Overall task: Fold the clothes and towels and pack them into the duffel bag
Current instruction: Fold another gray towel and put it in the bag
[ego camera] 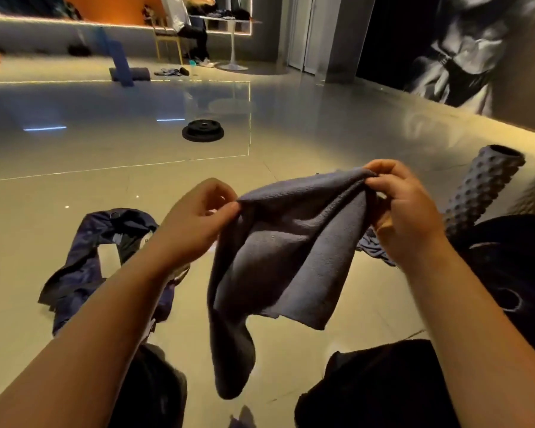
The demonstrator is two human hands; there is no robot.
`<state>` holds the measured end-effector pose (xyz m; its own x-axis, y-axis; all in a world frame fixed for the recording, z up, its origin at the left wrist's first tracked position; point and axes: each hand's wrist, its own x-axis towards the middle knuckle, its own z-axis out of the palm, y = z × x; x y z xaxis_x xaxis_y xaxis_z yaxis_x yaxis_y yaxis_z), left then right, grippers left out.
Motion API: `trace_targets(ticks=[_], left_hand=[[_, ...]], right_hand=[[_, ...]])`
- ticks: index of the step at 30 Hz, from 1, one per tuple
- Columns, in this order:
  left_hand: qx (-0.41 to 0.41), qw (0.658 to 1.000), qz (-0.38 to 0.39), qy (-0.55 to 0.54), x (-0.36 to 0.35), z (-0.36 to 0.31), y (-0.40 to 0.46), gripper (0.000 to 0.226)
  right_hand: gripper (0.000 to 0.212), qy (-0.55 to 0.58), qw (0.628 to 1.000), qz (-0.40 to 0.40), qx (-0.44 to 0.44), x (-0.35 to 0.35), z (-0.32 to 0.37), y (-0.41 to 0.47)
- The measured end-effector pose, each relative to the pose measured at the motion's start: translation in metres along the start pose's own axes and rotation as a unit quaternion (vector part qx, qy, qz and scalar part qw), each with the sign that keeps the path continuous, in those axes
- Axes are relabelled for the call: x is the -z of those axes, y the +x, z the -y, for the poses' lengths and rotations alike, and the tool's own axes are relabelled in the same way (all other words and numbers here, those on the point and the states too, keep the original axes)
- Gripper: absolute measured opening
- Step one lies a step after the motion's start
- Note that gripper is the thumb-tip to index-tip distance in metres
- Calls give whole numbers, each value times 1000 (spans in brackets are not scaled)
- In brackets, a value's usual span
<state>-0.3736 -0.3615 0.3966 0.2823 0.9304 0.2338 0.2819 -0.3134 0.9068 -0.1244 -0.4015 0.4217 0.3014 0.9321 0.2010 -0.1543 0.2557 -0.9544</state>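
Left forearm hides the middle of the dark navy garment (84, 267) on the floor; its white label is partly covered too. The grey towel (278, 257) hides the right hand's (405, 211) lower fingers & most of a small grey cloth (372, 247) behind it. Dark round object (513, 273) at right is cut off by the frame edge, too dark to identify. Knobbly foam roller (479, 193) has its lower end hidden behind that. Far bkgd: seated person (189, 26) cut off at top edge, items by the chair too small & blurred to tell.
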Motion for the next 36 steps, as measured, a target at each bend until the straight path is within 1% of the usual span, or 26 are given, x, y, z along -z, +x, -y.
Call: trace_targets(ticks=[2, 5, 6, 8, 10, 13, 14, 15, 16, 17, 18, 19, 20, 22, 23, 25, 28, 31, 33, 36], left_hand=[[-1, 999, -39, 18, 5, -1, -2, 13], [-18, 998, -52, 40, 8, -3, -9, 16], [-23, 997, -51, 59, 9, -3, -12, 15], [-28, 993, -43, 110, 9, -4, -17, 9], [-29, 987, -37, 151, 10, -4, -22, 1], [-29, 984, -21, 174, 10, -4, -27, 4], [-30, 984, -13, 177, 10, -4, -29, 3], [-30, 984, -7, 177, 10, -4, -32, 3], [-32, 984, -3, 174, 9, -4, -36, 3], [-34, 985, 3, 172, 7, -5, -40, 3], [-37, 984, 11, 174, 5, -6, -43, 3], [-38, 983, 22, 178, 2, -7, -46, 3], [-35, 983, 30, 179, 0, -6, -50, 3], [-32, 985, 37, 164, -3, -2, -58, 4], [-33, 987, 39, 151, -1, 0, -62, 6], [-33, 991, 38, 123, 0, 1, -69, 8], [-38, 995, 13, 92, 6, 1, -72, 7], [-28, 997, -9, 78, 9, 5, -69, 6], [-29, 996, -8, 82, 10, 6, -67, 4], [-32, 997, -7, 67, 9, 6, -67, 5]], right_hand=[[31, -69, 997, -22, -29, -1, -13, -7], [29, -140, 988, -25, -62, 0, -29, -12], [28, -185, 980, -27, -70, 1, -33, -12], [27, -305, 950, -23, -65, 3, -43, -11], [27, -399, 916, 0, -52, 4, -50, -13], [23, -503, 864, 16, -12, -1, -54, -21], [23, -510, 860, 28, 4, -4, -53, -25], [25, -493, 868, 54, 15, -8, -52, -29], [28, -451, 888, 90, 18, -13, -49, -35], [29, -394, 909, 134, 6, -19, -46, -43], [27, -343, 922, 181, -20, -24, -43, -51], [23, -318, 919, 227, -46, -30, -42, -58], [20, -322, 905, 270, -67, -34, -42, -66], [23, -339, 876, 329, -95, -42, -47, -76], [26, -340, 869, 345, -102, -46, -51, -78], [25, -330, 872, 347, -97, -53, -56, -82], [14, -310, 896, 308, -75, -64, -60, -81], [10, -290, 910, 287, -68, -70, -64, -78], [12, -267, 920, 280, -64, -72, -64, -76], [25, -236, 931, 274, -60, -74, -64, -75]])
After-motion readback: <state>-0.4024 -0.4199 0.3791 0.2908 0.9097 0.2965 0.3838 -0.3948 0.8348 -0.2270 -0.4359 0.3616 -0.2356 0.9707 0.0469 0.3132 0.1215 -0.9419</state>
